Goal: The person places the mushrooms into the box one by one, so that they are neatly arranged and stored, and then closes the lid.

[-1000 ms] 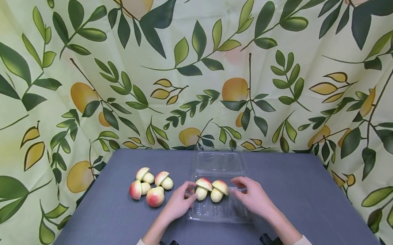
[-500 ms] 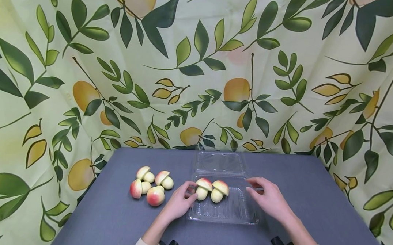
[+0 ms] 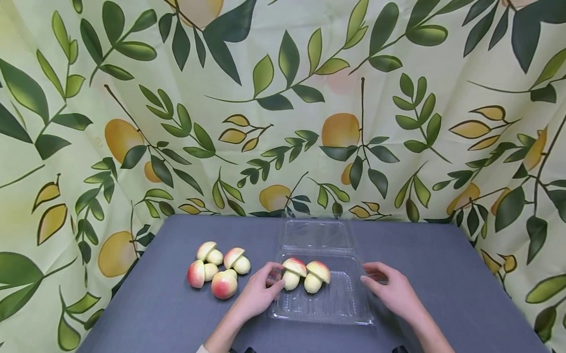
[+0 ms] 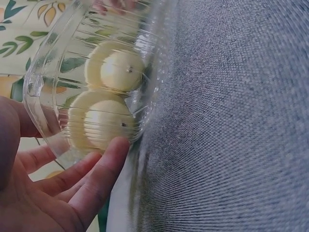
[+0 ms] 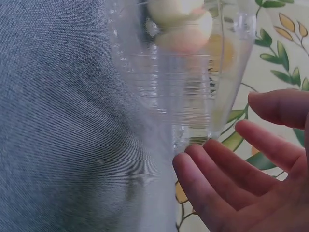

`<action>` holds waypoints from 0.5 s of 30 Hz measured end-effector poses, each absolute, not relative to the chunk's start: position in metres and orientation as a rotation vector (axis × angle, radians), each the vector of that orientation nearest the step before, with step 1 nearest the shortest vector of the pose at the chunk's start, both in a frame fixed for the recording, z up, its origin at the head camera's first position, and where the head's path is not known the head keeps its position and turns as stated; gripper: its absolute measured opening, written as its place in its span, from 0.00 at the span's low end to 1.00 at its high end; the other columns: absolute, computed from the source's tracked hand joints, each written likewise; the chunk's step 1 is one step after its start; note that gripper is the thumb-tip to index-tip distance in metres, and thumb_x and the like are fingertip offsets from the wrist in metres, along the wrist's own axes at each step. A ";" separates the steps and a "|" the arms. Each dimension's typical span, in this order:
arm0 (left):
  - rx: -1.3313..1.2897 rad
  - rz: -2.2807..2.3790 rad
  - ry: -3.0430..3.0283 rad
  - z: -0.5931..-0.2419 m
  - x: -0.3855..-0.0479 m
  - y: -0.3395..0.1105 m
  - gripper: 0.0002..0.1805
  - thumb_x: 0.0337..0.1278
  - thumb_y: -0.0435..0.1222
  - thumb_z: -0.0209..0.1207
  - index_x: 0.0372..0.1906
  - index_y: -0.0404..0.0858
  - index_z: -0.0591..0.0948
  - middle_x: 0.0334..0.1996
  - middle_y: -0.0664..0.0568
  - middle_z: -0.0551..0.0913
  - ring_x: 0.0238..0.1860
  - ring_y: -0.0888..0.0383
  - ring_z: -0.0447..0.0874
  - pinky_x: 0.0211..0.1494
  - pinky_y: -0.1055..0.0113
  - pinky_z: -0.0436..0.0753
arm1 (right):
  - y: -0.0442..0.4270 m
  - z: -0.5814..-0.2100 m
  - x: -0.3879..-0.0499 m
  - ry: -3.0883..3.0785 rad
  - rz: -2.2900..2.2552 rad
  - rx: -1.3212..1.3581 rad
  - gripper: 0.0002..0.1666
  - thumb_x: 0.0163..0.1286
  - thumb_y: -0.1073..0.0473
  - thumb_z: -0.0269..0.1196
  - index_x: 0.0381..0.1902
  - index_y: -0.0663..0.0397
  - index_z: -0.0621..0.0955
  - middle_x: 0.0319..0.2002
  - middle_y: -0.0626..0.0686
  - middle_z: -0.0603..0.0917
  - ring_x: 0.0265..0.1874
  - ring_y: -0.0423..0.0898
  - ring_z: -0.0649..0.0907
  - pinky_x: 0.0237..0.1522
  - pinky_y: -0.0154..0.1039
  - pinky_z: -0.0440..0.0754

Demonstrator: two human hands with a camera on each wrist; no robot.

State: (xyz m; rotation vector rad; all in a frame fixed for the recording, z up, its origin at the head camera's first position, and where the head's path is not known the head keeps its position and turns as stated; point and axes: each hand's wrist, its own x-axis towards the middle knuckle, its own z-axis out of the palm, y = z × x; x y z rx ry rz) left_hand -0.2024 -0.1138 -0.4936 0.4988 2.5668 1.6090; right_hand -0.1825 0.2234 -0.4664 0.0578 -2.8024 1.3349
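Observation:
My left hand point(image 3: 261, 289) holds the left side of a clear plastic clamshell container point(image 3: 317, 307). In the left wrist view its fingertips point(image 4: 118, 145) lie against the ribbed outer wall. Two mushrooms with red and cream caps, a left one point(image 3: 291, 281) and a right one point(image 3: 312, 283), lie side by side in the container's left part. My right hand point(image 3: 393, 286) is by the right edge, with loosely bent fingers and nothing in it. In the right wrist view its fingertips point(image 5: 182, 162) are near the container's end wall; contact cannot be told.
Several more mushrooms point(image 3: 223, 285) of the same kind lie in a group on the grey tabletop point(image 3: 434, 264), left of the container. The container's lid point(image 3: 316, 234) is folded back away from me. A leaf-and-fruit patterned cloth point(image 3: 280, 118) hangs behind and beside the table.
My right hand has moved right, from beside the right mushroom to the container's right edge. My left hand stays at the left side, and the mushrooms keep their places.

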 end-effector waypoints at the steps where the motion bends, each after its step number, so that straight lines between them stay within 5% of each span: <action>1: 0.501 1.612 2.563 -0.493 -0.202 -0.114 0.17 0.70 0.36 0.61 0.59 0.36 0.76 0.45 0.45 0.79 0.34 0.53 0.86 0.32 0.66 0.84 | 0.224 -0.468 -0.183 -2.801 1.366 0.052 0.22 0.70 0.55 0.68 0.59 0.59 0.81 0.54 0.59 0.84 0.51 0.55 0.84 0.43 0.43 0.84; 15: 0.536 1.563 2.577 -0.489 -0.202 -0.117 0.18 0.72 0.37 0.59 0.62 0.36 0.75 0.45 0.45 0.80 0.34 0.54 0.86 0.33 0.65 0.84 | 0.226 -0.483 -0.193 -2.710 1.773 0.132 0.26 0.69 0.65 0.68 0.61 0.70 0.77 0.52 0.64 0.82 0.42 0.50 0.86 0.38 0.40 0.86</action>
